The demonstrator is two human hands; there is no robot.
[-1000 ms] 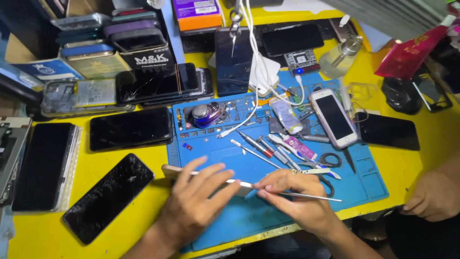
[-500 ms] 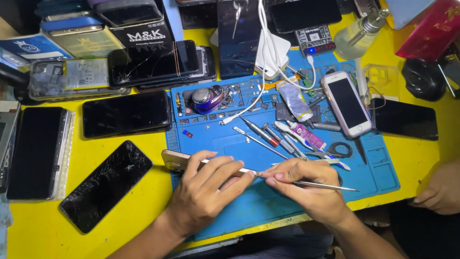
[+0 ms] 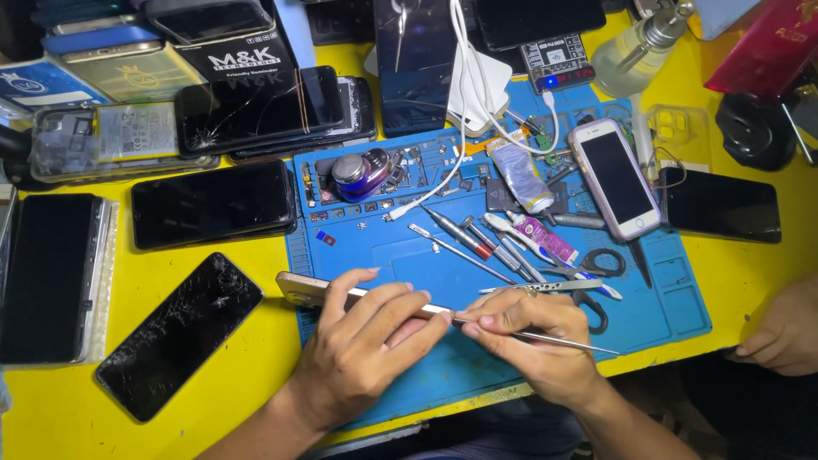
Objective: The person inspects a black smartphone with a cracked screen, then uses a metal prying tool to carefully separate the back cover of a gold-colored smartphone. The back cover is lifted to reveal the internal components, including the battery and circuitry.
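2 hands: both on 1 gold phone (image 3: 300,290), at the near edge of the blue mat (image 3: 673,290) on the yellow bench (image 3: 256,375).
Left hand (image 3: 366,349): grip closed over the phone, fingers across its top; only the left end shows.
Right hand (image 3: 532,345): narrow pinch on thin metal tweezers (image 3: 554,339).
Relation: tweezer tip meets the phone's right end, between both hands' fingertips; right hand nearer that end.
Phone axis: runs left-right, slightly down to the right, lying flat.
Tweezers axis: almost in line with it, tail pointing right.
Nearby: cracked black phone (image 3: 179,334) left; screwdrivers (image 3: 464,234) and scissors (image 3: 596,264) behind.
Other person: 1 hand (image 3: 784,328) at far right, apart.
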